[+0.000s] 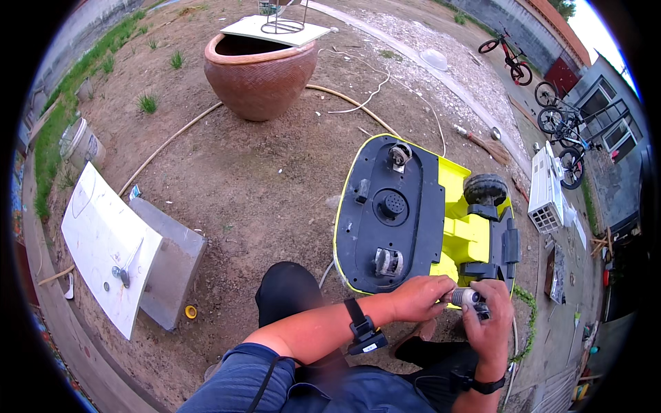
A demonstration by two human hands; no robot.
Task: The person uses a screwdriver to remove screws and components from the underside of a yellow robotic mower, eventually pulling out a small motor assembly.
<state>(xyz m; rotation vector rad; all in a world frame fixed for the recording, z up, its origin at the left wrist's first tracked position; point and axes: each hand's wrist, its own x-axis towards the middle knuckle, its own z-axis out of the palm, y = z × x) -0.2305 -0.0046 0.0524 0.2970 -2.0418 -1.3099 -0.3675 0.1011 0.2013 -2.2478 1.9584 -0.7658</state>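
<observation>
In front of me to the right lies a yellow and dark-grey wheeled machine [413, 230], its underside turned up. Two small casters sit on the dark panel, and a black wheel [485, 189] stands at its far right. Over its near right corner, both hands hold a small grey part with a ribbed sleeve [465, 297]. My left hand [423, 297] pinches the part's left end. My right hand [490, 318] closes round its right end, where a dark piece shows between the fingers. The fingers partly hide the part, so its exact kind is unclear.
At left, a white sheet [103, 241] with small metal pieces rests against a grey slab [172, 261]. A yellow ring [191, 312] lies nearby. A large clay pot [258, 86] stands far off, with a hose [169, 144] behind. A broom [485, 144] and white unit [546, 189] are right.
</observation>
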